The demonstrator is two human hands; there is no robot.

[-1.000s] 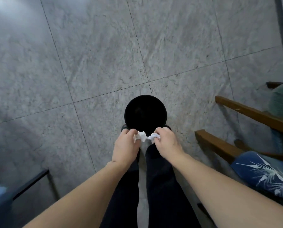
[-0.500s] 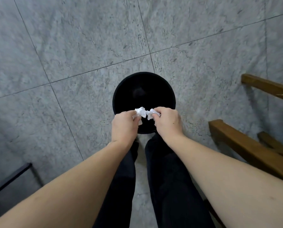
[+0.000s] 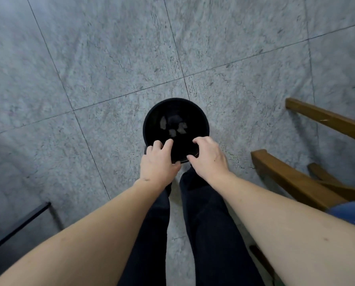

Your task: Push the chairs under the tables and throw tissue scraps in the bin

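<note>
A round black bin (image 3: 149, 118) stands on the grey tiled floor just ahead of my feet. Several pale tissue scraps (image 3: 173, 126) lie inside it, dim against the dark bottom. My left hand (image 3: 159, 159) hovers over the bin's near left rim with its fingers spread and nothing in it. My right hand (image 3: 208, 156) hangs over the near right rim, fingers apart and curled, also empty. A wooden chair (image 3: 292, 174) stands to the right of the bin.
The chair's brown armrests (image 3: 327, 118) reach in from the right, with a blue cushion (image 3: 352, 213) at the edge. A thin black metal frame (image 3: 17, 226) sits at the lower left. My dark trouser legs (image 3: 205, 223) fill the bottom centre.
Both hands held crumpled white tissue over the bin before. Now they have spread apart and let go, and the scraps lie inside the bin.
</note>
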